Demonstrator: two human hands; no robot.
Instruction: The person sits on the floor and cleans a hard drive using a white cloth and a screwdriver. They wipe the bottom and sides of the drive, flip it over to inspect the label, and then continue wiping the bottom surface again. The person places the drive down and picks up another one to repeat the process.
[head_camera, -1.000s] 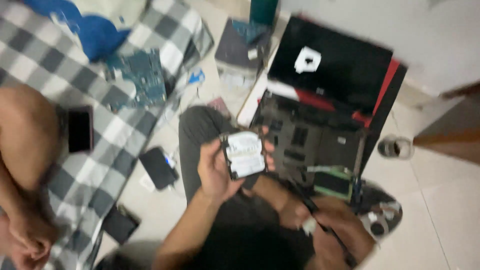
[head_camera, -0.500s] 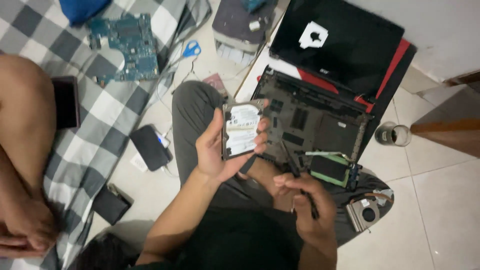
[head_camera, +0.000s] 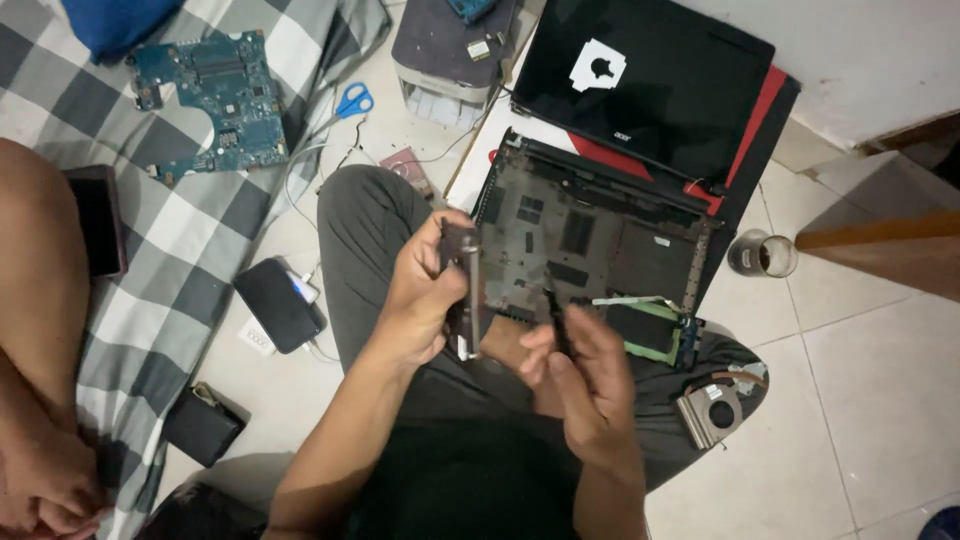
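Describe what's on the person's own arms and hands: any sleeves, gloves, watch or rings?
Both forearms are bare with no sleeves in view. The left hand and right hand wear no gloves; no watch, band or ring shows. Fingers are uncovered. Dark trousers and a dark top.

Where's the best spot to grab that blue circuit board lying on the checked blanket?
Probably by the long outer edges of the circuit board, coming straight down from above and pinching across its width. It lies flat on the checked blanket with chips facing up, so edge contact would likely spare the parts.

Single head cam, looks steeply down, close over lap & open laptop base (head_camera: 590, 240) on floor.
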